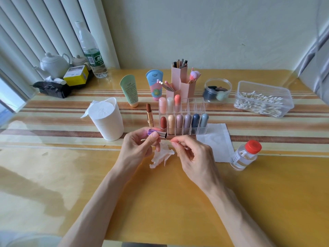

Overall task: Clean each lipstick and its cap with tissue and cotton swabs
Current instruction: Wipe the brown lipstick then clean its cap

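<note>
My left hand (140,145) grips a purple lipstick cap (157,134) held sideways, its silver open end pointing right. My right hand (188,154) pinches a thin cotton swab (170,140) whose tip sits at the cap's opening. A crumpled tissue (161,156) lies on the table under both hands. The uncapped brown lipstick (149,114) in a gold tube stands upright behind, left of the clear organizer (197,106), which holds several capsule-shaped lipsticks.
A white tissue roll holder (106,120) stands left. A flat tissue (216,141) and a red-capped clear bottle (244,155) lie right. The cotton swab box (263,98), a clear jar (217,90), pink brush holders (181,81) and two tubes (130,90) line the back.
</note>
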`<state>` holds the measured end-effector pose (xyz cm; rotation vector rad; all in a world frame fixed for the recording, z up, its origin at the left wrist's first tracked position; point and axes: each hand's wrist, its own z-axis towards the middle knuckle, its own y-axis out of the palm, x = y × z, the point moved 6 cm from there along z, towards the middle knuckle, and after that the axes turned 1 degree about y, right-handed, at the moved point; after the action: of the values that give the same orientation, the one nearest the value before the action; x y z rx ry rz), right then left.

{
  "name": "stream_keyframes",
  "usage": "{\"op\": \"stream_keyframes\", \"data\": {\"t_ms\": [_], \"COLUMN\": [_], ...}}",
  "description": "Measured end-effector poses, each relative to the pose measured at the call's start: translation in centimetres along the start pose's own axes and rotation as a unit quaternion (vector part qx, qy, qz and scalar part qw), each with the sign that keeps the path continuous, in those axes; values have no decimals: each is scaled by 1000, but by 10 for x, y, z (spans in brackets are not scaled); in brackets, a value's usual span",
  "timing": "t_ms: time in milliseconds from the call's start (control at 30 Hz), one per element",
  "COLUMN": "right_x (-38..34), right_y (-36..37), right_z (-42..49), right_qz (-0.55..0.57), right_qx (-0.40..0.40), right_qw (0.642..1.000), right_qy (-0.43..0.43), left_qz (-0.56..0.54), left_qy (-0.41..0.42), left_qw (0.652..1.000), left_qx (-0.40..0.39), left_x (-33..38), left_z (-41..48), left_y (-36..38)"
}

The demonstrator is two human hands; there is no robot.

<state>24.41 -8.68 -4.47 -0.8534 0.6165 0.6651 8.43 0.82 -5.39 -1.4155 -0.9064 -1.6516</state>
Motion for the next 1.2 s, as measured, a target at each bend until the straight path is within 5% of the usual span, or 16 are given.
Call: {"op": "stream_keyframes", "data": {"t_ms": [500, 967, 1200], "right_x": [-4, 1, -5], "right_y": [-10, 1, -5], "right_z": [1, -1, -1], "right_qz": [-51, 33, -27], "right_qx": [70, -20, 26], "right_qw": [996, 999, 999], "right_qy": [-27, 33, -9], "left_qz": [12, -29, -3], "left_qy": [-33, -33, -36], "left_qw": [998, 998, 998], "left_qx": [-48, -33, -51], "left_x": [-5, -7, -6], "left_z": [-2, -1, -2], "left_y": [0, -5, -4]}}
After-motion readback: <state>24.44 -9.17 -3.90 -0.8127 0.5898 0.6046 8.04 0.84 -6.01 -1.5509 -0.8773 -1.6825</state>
